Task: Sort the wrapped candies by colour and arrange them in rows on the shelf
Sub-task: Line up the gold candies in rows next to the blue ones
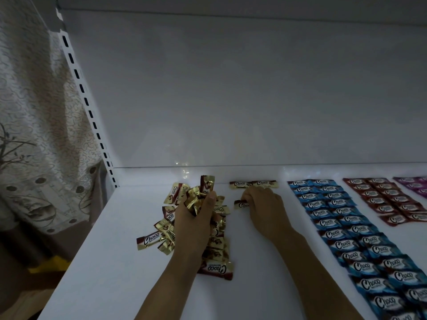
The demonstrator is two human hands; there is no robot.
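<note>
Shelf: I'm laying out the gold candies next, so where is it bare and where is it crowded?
Bare: the shelf left of the gold pile, out to its edge; the strip between that pile and the blue rows, crossed by the right hand, pinching a gold candy, and its forearm. Crowded: blue rows, red rows, and the pile under the left hand.

The smooth white shelf board (111, 262) carries a loose heap of gold-and-brown foil-wrapped candies (168, 229) at centre frame, with a pair of gold candies (253, 184) laid end to end near the back edge and a single gold candy (240, 205) just below them. Right of these run two long columns of blue wrapped candies (346, 229), then two shorter columns of red wrapped candies (383, 199), and purple wrapped candies (416, 184) at the far right edge.
</note>
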